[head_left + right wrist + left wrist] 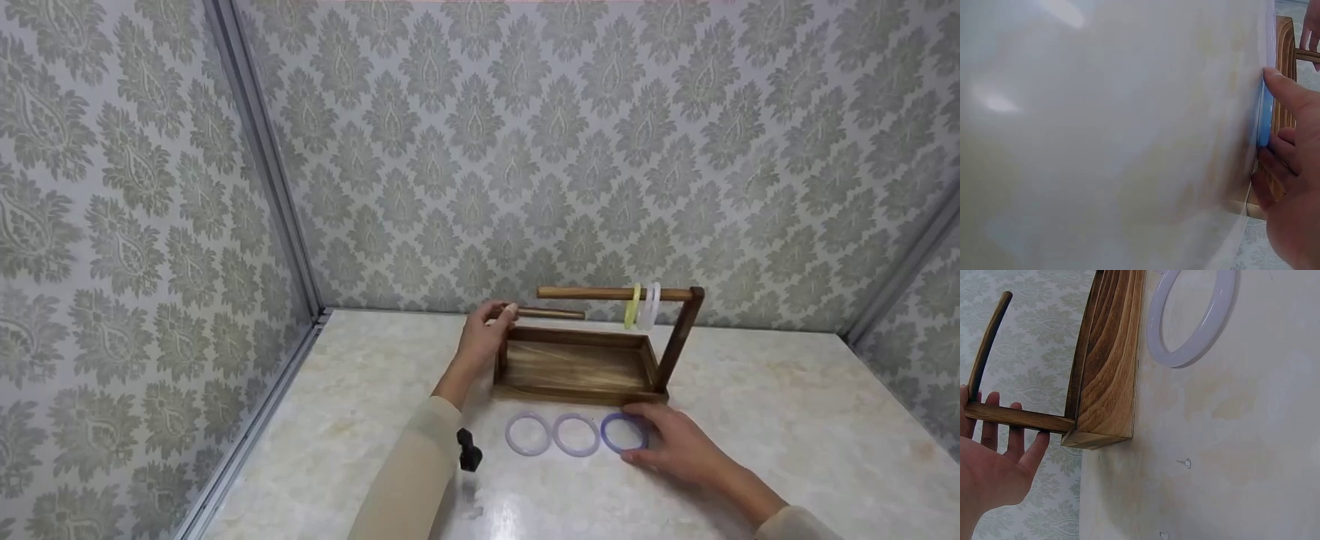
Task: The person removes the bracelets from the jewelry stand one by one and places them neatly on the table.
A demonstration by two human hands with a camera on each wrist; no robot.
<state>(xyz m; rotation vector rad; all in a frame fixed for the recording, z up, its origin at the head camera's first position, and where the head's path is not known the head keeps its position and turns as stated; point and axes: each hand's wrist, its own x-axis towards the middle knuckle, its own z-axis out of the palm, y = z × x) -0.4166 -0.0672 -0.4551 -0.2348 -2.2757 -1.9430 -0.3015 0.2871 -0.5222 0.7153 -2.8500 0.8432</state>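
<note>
While the left hand (484,337) grips the left post of a brown wooden tray-based stand (574,395), two round, pale lilac rings (529,454) lie before it on the cream marbled table (337,450); next, a round blue ring (604,435) lies pinched between the right hand's (679,442) thumb and fingers; above, yellow (633,307) and white rings (654,306) hang from a rod.
</note>
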